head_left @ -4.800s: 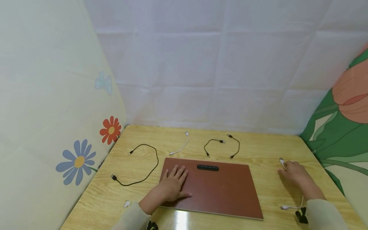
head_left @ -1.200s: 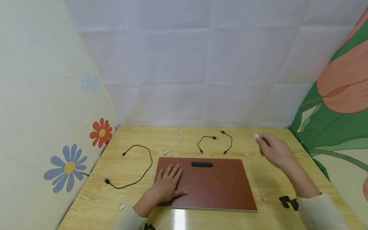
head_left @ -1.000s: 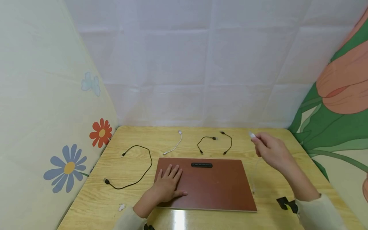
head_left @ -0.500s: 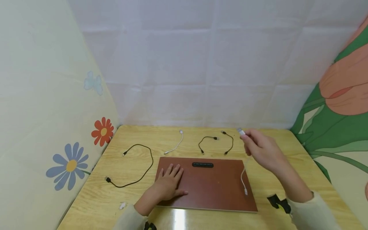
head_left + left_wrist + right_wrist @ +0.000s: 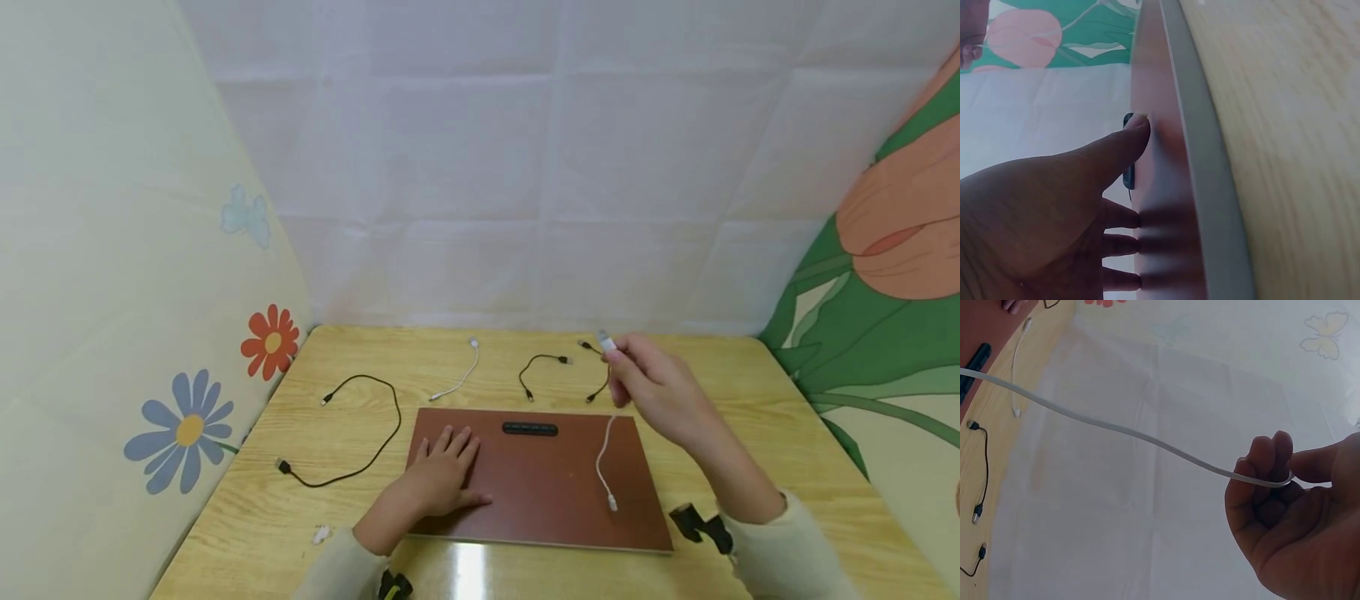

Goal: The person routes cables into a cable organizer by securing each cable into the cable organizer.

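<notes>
My right hand (image 5: 660, 387) pinches a white USB cable (image 5: 602, 454) near its USB-A plug, which points up. The cable's other end dangles over the right part of a reddish-brown board (image 5: 540, 492). In the right wrist view the white cable (image 5: 1147, 439) runs out from between curled fingers. My left hand (image 5: 442, 477) rests on the board's left part, fingers spread straight; the left wrist view shows its thumb (image 5: 1124, 142) and fingertips against the surface. A black cable holder strip (image 5: 529, 429) with slots sits near the board's far edge.
Behind the board lie a short white cable (image 5: 465, 375) and two short black cables, one (image 5: 536, 367) left of the other (image 5: 601, 390). A longer black cable (image 5: 393, 417) curves at left. A small white scrap (image 5: 321, 533) lies at front left. Fabric walls (image 5: 450, 167) enclose the table.
My right hand has picked the white cable up from the table's right side and carried it left over the board. The left hand has stayed on the board.
</notes>
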The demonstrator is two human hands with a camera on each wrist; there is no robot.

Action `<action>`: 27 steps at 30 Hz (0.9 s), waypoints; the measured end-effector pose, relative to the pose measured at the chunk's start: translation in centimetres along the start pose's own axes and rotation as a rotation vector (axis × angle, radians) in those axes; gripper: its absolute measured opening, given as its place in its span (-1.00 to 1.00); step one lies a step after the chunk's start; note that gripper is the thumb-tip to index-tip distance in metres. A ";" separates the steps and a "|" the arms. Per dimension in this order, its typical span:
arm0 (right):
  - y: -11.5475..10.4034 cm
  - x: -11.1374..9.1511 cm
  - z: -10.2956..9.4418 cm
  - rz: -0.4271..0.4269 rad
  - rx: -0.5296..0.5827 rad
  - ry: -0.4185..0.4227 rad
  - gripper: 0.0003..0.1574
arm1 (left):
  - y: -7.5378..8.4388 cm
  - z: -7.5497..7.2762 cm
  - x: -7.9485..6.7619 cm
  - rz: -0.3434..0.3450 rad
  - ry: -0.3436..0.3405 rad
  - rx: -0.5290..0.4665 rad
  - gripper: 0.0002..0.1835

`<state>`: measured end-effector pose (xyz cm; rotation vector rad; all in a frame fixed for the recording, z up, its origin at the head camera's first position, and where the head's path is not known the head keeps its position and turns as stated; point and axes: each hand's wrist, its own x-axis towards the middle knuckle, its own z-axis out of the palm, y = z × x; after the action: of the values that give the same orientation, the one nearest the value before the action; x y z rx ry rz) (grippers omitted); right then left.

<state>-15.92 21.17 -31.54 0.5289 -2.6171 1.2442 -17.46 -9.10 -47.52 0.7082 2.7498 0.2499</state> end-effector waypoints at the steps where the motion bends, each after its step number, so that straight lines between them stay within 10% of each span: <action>1: 0.0 0.0 0.1 0.003 0.013 -0.007 -0.69 | 0.1 -0.1 0.0 0.001 0.001 -0.002 0.00; 12: -0.5 0.6 1.9 0.006 0.166 -0.074 -0.72 | 1.5 -0.8 1.7 0.131 0.164 -0.007 -0.28; 20: -1.1 0.9 3.3 -0.008 0.264 -0.082 -0.75 | 3.9 -1.8 2.6 0.351 0.132 -0.563 -0.48; 27: -1.1 1.3 4.2 0.013 0.308 -0.084 -0.73 | 5.7 -2.3 2.7 0.424 0.108 -0.714 -0.53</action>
<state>-16.81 16.99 -32.95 0.6269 -2.5098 1.6764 -17.98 -3.05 -44.60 1.0521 2.2958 1.3012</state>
